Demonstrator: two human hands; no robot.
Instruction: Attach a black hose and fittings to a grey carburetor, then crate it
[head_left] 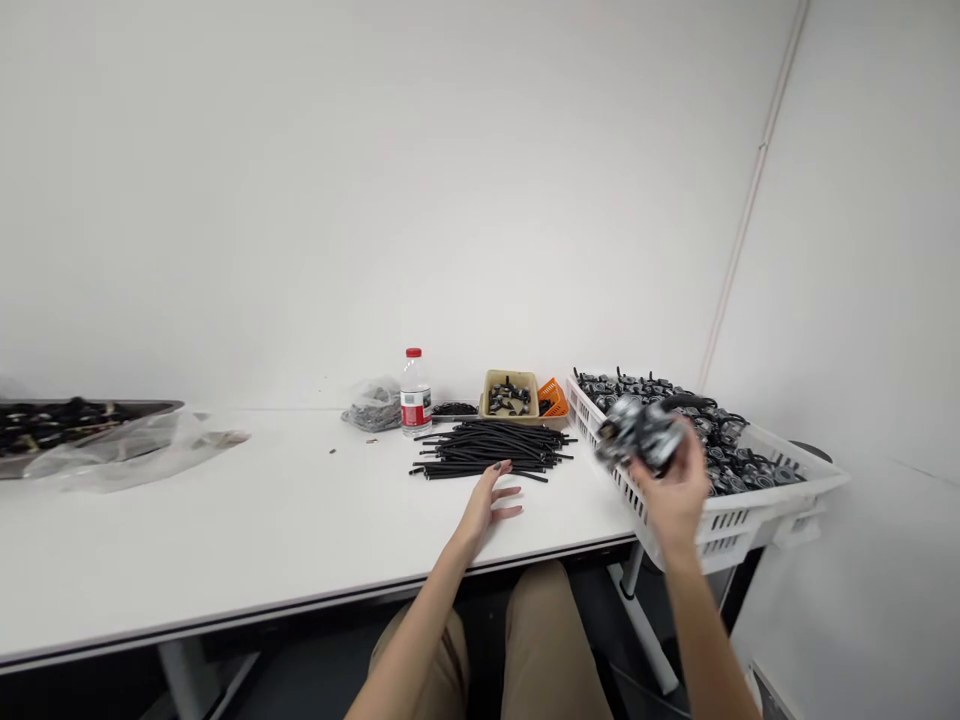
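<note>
While the left hand (pixel 491 500) lies flat on the white table (pixel 247 520), palm down with fingers spread and holding nothing, its fingertips reach the near edge of the pile of black tubes (pixel 491 448). The left forearm runs up from the lap at a slant. The right hand (pixel 675 490) is raised above the near corner of the white slotted basket (pixel 742 515), wrist bent, fingers curled around a black-and-grey part (pixel 641 432); motion blur hides the part's detail. This basket, full of similar parts, overhangs the table's right end, just right of the tube pile. Behind the tubes stand a water bottle (pixel 415 392) with a red cap, a clear bag (pixel 373 405), a tan bin (pixel 511 393) and a small orange bin (pixel 553 397). Well to the left of the tubes sit a dark tray (pixel 75 420) and loose plastic sheeting (pixel 127 450).
</note>
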